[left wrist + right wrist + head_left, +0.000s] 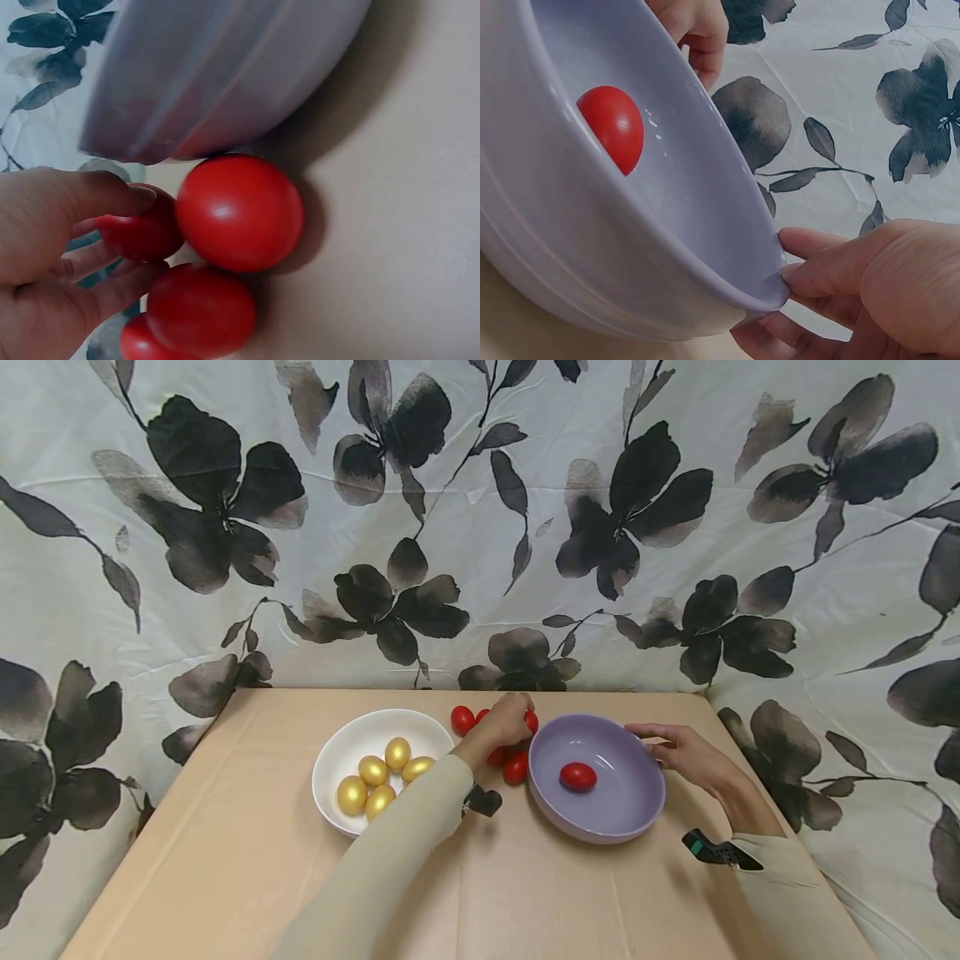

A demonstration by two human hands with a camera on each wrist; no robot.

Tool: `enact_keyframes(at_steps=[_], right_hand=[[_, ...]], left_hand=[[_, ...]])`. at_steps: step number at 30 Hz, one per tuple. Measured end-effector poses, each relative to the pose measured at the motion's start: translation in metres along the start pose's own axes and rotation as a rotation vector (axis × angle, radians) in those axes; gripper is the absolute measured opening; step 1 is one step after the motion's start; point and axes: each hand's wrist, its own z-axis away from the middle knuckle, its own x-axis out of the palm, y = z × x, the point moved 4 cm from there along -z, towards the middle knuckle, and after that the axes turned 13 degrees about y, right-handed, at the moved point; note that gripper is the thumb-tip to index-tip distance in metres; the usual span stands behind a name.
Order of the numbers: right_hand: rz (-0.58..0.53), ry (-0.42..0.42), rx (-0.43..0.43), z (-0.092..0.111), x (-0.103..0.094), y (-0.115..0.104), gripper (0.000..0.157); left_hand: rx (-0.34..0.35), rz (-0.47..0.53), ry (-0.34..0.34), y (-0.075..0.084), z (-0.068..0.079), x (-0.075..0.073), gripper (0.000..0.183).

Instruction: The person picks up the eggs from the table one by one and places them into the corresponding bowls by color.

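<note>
Evidently both hands are occupied. We note the L hand has thumb and fingertips closed round a red egg, just L of the purple bowl; whether that egg bears on the table, we can't tell. R hand pinches the bowl's R rim, thumb vs. fingers. One inner egg, also red, lies in the bowl; loose red eggs are bunched between it and the white bowl, w/ one apparently against the purple wall.

Risks, in our judgement: held egg could slip if pinched off-centre, being smooth & rounded; its neighbours could roll if knuckles nudge them, b/c they sit so close. Purple bowl could tip if R hand presses or lifts its rim. L sleeve crosses the white bowl's near R side in head view; if low (ht. unclear), it might brush the gold eggs.

Edges/room: loose eggs lie toward the table's far edge, floral cloth behind. R forearm runs near the R edge. Gap betw. bowls is tight; we see more room on the near side, betw. forearms, & L of the white bowl.
</note>
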Motion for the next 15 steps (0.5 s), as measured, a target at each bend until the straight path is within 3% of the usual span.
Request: enact_keyframes(at_steps=[4, 15], right_hand=[[0.002, 0.007, -0.002, -0.001, 0.001, 0.0, 0.046], [-0.007, -0.002, 0.004, 0.0, 0.001, 0.0, 0.046]], left_hand=[[-0.002, 0.067, 0.032, -0.003, 0.003, -0.011, 0.046], [-0.014, 0.136, 0.072, -0.006, 0.019, -0.033, 0.048]])
